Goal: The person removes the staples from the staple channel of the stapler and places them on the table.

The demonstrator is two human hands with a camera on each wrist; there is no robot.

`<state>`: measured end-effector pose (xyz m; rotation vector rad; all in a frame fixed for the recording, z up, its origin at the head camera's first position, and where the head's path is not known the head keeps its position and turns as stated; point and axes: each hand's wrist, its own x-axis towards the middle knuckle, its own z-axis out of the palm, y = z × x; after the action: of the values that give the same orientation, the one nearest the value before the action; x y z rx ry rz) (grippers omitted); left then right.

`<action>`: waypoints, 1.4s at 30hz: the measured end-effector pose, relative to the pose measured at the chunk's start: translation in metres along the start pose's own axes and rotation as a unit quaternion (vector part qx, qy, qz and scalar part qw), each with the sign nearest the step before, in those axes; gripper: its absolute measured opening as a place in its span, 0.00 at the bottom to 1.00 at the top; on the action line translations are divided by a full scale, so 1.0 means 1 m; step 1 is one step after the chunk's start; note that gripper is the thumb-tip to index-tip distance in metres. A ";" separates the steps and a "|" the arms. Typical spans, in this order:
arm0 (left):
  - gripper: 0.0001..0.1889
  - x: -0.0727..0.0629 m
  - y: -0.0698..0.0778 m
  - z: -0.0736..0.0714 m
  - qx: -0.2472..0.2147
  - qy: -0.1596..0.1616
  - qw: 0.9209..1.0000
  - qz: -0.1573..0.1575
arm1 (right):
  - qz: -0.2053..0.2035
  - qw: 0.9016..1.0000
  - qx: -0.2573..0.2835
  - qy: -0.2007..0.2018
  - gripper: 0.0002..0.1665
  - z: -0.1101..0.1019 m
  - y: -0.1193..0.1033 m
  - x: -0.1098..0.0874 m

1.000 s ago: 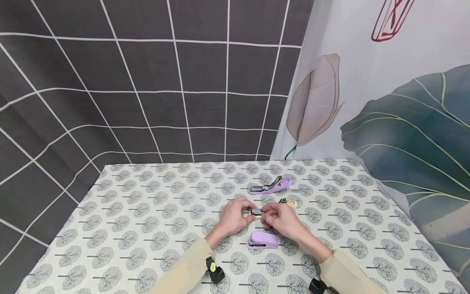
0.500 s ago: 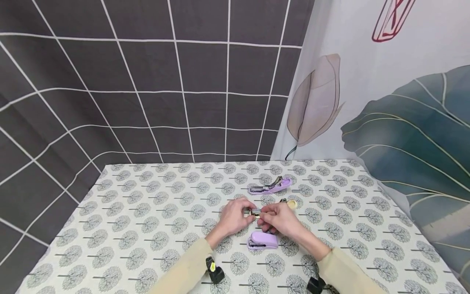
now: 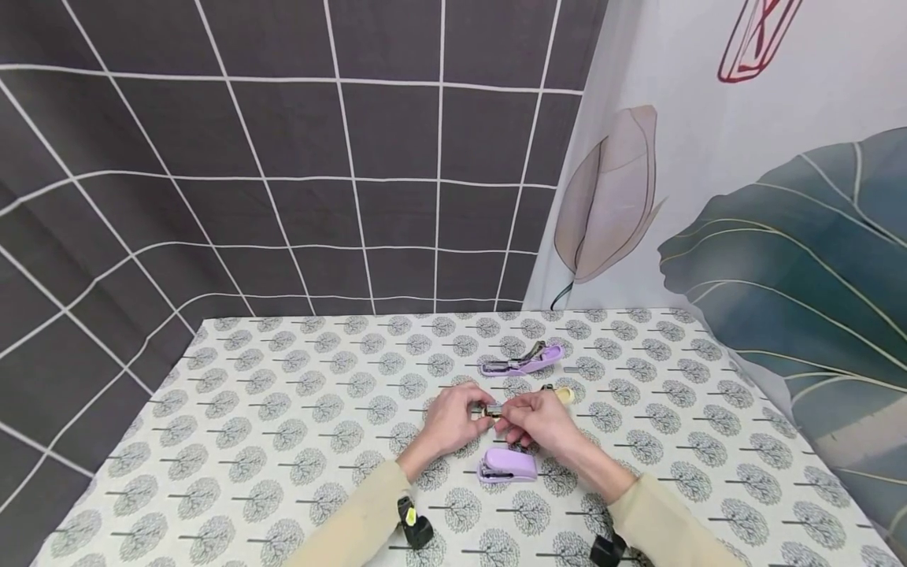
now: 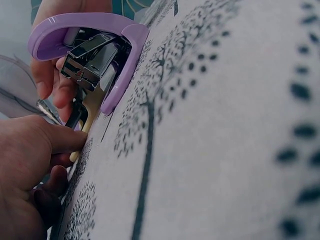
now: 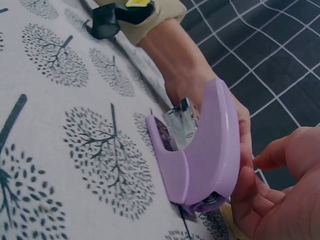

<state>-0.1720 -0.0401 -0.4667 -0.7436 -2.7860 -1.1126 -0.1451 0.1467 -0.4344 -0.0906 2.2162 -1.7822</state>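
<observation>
A small yellow stapler (image 3: 564,394) lies folded open between the hands, its metal parts showing. My left hand (image 3: 453,415) pinches its front end between thumb and fingers. The thumb also shows against the yellow base (image 4: 92,106) in the left wrist view. My right hand (image 3: 544,424) has thumb and index finger pinched together at the stapler's metal tray, covering its middle; whether a staple strip is between them I cannot tell. Just nearer the body stands a purple stapler (image 3: 507,464), which hides part of both hands in the right wrist view.
A second purple stapler (image 3: 542,359) lies opened out behind the hands. A tree-patterned cloth (image 3: 248,441) covers the table. Dark checked fabric (image 3: 283,157) hangs at the back, and a leaf-printed curtain (image 3: 694,157) at the right. Both wrists carry black cameras.
My right fingertips have shifted slightly left along the metal tray, toward the left hand, so less of the tray shows between the hands. The left hand and both purple staplers stay put.
</observation>
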 end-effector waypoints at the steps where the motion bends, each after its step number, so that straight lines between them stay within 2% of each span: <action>1: 0.13 0.000 0.000 0.000 0.000 0.000 1.000 0.000 | 0.002 1.000 0.000 0.006 0.10 0.001 0.000 0.000; 9: 0.13 -0.001 0.000 0.000 -0.006 0.001 1.000 -0.001 | -0.012 0.999 -0.017 0.029 0.06 0.005 0.002 0.002; 13: 0.13 0.000 -0.001 0.001 0.001 0.009 1.000 0.007 | -0.033 0.997 -0.058 0.046 0.03 0.008 0.002 0.005; 18: 0.13 0.000 -0.001 0.001 0.007 0.016 1.000 0.015 | -0.076 0.983 -0.146 0.080 0.03 0.012 0.003 0.009; 22: 0.13 0.000 -0.001 0.001 0.008 0.012 1.000 0.010 | -0.110 0.971 -0.190 0.095 0.06 0.014 0.004 0.011; 35: 0.13 0.001 -0.003 0.001 0.016 0.012 1.000 0.022 | -0.128 0.959 -0.232 0.099 0.08 0.016 0.004 0.011; 42: 0.13 0.001 -0.002 0.001 0.018 0.008 1.000 0.020 | -0.131 0.959 -0.234 0.088 0.07 0.014 0.004 0.010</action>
<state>-0.1740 -0.0401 -0.4690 -0.7806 -2.7573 -1.0552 -0.1508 0.1318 -0.4427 -0.3518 2.8318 -1.3834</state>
